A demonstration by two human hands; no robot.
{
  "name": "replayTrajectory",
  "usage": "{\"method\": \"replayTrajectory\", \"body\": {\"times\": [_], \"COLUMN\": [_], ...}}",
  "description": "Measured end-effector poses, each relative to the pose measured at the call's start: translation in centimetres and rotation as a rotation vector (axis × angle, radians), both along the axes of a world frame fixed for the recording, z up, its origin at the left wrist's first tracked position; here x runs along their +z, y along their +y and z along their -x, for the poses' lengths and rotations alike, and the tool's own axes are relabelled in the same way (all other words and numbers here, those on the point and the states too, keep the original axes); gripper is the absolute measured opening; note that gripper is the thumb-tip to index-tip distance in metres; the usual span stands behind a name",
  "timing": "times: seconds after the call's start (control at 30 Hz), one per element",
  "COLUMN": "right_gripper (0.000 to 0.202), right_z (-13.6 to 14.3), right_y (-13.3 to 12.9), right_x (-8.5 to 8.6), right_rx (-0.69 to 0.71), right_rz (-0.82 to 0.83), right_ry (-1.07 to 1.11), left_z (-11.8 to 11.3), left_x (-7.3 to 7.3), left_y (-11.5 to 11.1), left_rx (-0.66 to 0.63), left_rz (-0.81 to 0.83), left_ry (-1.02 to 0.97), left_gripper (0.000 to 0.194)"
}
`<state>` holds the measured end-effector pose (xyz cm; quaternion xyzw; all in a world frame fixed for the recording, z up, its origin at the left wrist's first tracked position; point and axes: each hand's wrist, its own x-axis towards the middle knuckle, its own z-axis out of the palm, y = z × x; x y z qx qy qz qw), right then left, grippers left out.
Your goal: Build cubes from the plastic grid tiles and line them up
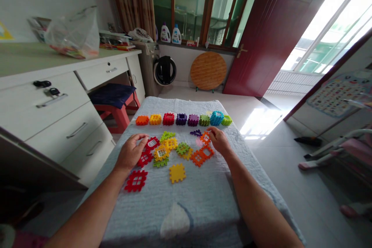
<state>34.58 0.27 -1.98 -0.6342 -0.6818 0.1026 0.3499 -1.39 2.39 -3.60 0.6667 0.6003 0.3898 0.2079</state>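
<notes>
My left hand (131, 152) is at the left of a loose spread of plastic interlocking tiles, its thumb and forefinger closed at the edge of a red window tile (152, 143). Below that hand lie another red tile (144, 159) and a separate red tile (136, 181). My right hand (220, 140) pinches a small orange window tile (205, 138), which tilts up above two orange tiles (198, 158). Between my hands are yellow tiles (161, 153), a green tile (182, 148) and a dark purple tile (195, 133). A solid yellow tile (177, 173) lies nearer me.
Along the table's far part runs a row of colour-sorted tile stacks, including a red stack (169, 119) and a blue stack (216, 118). A pale blue cloth (151, 217) covers the table. White drawers (64, 116) and a stool (112, 99) stand at the left.
</notes>
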Motion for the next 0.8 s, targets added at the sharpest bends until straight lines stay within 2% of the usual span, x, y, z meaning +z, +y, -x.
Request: {"method": "replayTrajectory", "body": {"times": [0.1,0.2,0.3,0.43,0.53,0.7,0.8], "right_gripper": [0.020,0.018,0.014,0.025,0.023,0.002,0.002], "right_z": [-1.1,-1.6,-1.6,-0.9,-0.4,-0.5,-0.9], "right_y": [0.3,0.1,-0.7,-2.1,-2.4,-2.0,-1.8], "right_x": [-0.9,-0.5,0.7,1.6,1.3,0.3,0.2], "right_rx": [-0.061,-0.133,-0.045,0.100,0.112,0.125,0.121], "right_rz": [0.053,0.027,0.138,0.350,0.338,0.339,0.347], "right_ry": [-0.122,-0.189,-0.226,-0.322,-0.356,-0.320,-0.311], "left_z": [-0.1,-0.1,0.0,-0.1,-0.2,-0.2,-0.2], "left_x": [0.1,0.2,0.1,0.0,0.0,0.1,0.0], "left_y": [-0.1,-0.1,-0.1,-0.1,-0.1,-0.2,-0.1], "left_rx": [0.001,0.004,0.000,-0.008,-0.004,-0.003,0.001], "left_rz": [0.003,0.016,0.012,0.022,0.030,0.030,0.031], "left_ry": [-0.003,-0.018,-0.042,-0.040,-0.032,-0.023,-0.017], "left_gripper": [0.044,0.043,0.043,0.043,0.045,0.043,0.042]}}
